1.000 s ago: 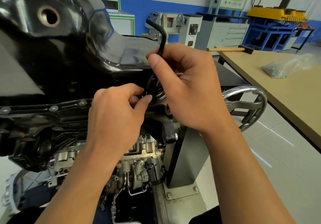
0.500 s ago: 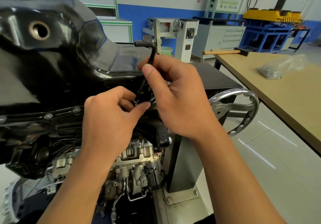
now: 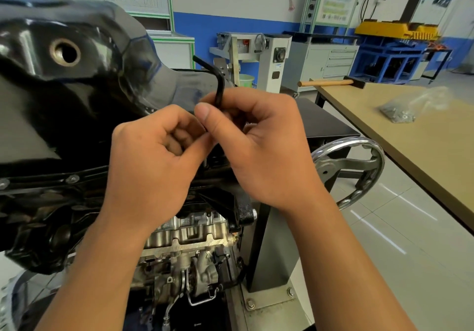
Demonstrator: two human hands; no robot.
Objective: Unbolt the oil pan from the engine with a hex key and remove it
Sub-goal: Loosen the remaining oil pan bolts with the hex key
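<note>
Fingers (image 3: 243,101) of the right hand (image 3: 266,151) are clenched on the hex key (image 3: 218,84); grip of the left hand (image 3: 146,169) cannot be told. Key should be kept fully seated while turned.

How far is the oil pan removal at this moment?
Done: nothing certain; the oil pan sits on the engine. In hand: the right hand grips the hex key; the left hand curls beside it. Left: two rim bolts remain, then lifting the pan.
</note>
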